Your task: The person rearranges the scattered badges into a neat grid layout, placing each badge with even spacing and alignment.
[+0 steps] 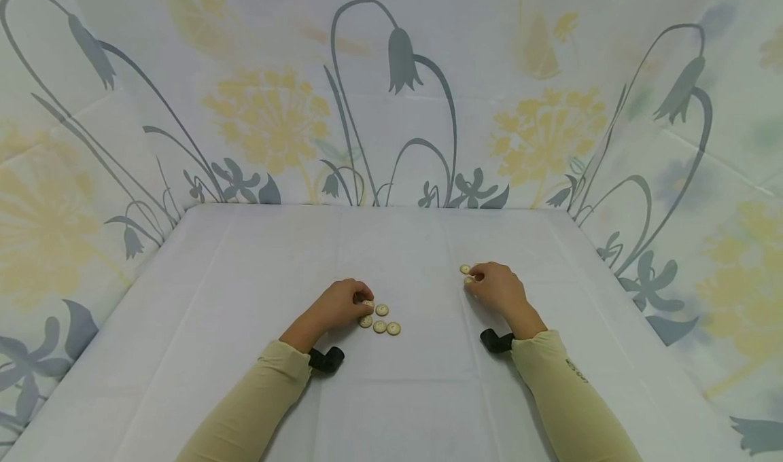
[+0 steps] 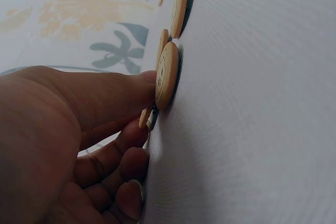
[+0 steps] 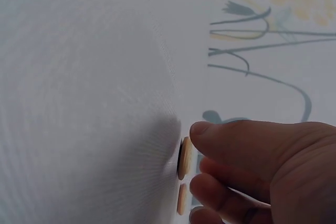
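Note:
My left hand point(image 1: 339, 306) pinches a small round wooden disc point(image 1: 368, 304) between thumb and forefinger, left of centre on the white table. Another wooden disc point(image 2: 167, 76), with thin dark lines on its face, lies flat beside the thumb in the left wrist view. Close to these are several more discs point(image 1: 393, 328). On the right, my right hand point(image 1: 498, 289) reaches down with bent fingers at a few similar discs point(image 1: 465, 269). One disc point(image 3: 185, 158) sits by its thumb tip in the right wrist view; whether the fingers grip it is unclear.
A white cloth covers the table point(image 1: 422, 394). Behind and at both sides hangs a flowered curtain point(image 1: 275, 109). Each wrist carries a black camera mount, one on the left wrist point(image 1: 327, 360) and one on the right wrist point(image 1: 495, 341).

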`<action>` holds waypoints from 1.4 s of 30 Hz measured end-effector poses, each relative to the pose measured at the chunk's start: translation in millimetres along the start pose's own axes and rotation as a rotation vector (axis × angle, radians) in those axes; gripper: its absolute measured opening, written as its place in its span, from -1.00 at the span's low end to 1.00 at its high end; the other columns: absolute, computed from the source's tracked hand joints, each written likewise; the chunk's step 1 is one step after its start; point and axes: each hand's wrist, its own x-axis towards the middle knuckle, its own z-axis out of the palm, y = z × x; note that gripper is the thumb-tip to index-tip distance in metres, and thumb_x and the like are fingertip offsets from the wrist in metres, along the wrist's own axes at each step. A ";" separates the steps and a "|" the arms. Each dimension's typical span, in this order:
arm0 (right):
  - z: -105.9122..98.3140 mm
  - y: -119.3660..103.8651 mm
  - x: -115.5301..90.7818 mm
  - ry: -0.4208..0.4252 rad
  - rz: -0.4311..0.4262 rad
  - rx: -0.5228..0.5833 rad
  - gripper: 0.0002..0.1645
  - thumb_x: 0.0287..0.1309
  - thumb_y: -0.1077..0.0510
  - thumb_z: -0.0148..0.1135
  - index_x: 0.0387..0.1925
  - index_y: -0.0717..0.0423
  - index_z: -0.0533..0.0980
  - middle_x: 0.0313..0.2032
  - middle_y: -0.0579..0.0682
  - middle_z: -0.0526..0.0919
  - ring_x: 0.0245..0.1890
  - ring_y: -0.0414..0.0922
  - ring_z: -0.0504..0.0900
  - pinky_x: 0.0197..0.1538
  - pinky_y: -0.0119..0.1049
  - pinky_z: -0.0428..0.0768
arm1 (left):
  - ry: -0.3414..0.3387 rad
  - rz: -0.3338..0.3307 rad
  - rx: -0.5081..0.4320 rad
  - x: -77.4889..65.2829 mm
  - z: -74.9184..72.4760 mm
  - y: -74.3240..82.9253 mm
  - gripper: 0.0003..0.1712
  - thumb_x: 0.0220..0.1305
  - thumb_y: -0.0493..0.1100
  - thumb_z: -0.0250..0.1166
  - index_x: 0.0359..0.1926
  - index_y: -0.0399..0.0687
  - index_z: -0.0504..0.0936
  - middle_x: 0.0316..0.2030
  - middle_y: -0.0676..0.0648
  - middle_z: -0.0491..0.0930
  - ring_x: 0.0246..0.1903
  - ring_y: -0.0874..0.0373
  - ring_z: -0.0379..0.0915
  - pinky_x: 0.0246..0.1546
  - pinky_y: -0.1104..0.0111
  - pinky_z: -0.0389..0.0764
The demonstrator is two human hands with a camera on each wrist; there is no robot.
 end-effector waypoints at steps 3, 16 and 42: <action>-0.9 -2.3 -1.0 0.001 -0.003 0.000 -0.57 0.19 0.02 0.19 0.06 0.08 0.60 -0.07 0.09 0.65 -0.16 0.03 0.57 -0.17 -0.08 0.50 | 0.003 0.002 -0.007 -0.2 0.1 -0.5 -0.79 0.22 -0.11 0.34 -0.14 -0.06 0.67 -0.26 0.01 0.60 -0.28 0.18 0.46 -0.19 0.28 0.50; -6.3 -12.9 -7.9 0.004 -0.100 0.002 -0.58 0.14 0.00 0.27 0.03 0.04 0.62 -0.10 0.06 0.67 -0.22 -0.04 0.59 -0.28 -0.20 0.50 | 0.010 0.018 -0.007 -1.9 -1.3 1.1 -0.80 0.23 -0.11 0.33 -0.15 -0.06 0.67 -0.29 0.03 0.60 -0.29 0.20 0.46 -0.17 0.27 0.50; 1.5 -50.0 -27.3 -0.022 -0.265 -0.017 -0.64 0.08 0.00 0.38 -0.09 0.03 0.65 -0.18 -0.02 0.68 -0.20 -0.07 0.61 -0.27 -0.20 0.54 | 0.007 -0.001 -0.018 -4.8 -2.7 3.7 -0.80 0.23 -0.11 0.33 -0.15 -0.05 0.67 -0.28 0.03 0.59 -0.29 0.19 0.45 -0.17 0.27 0.50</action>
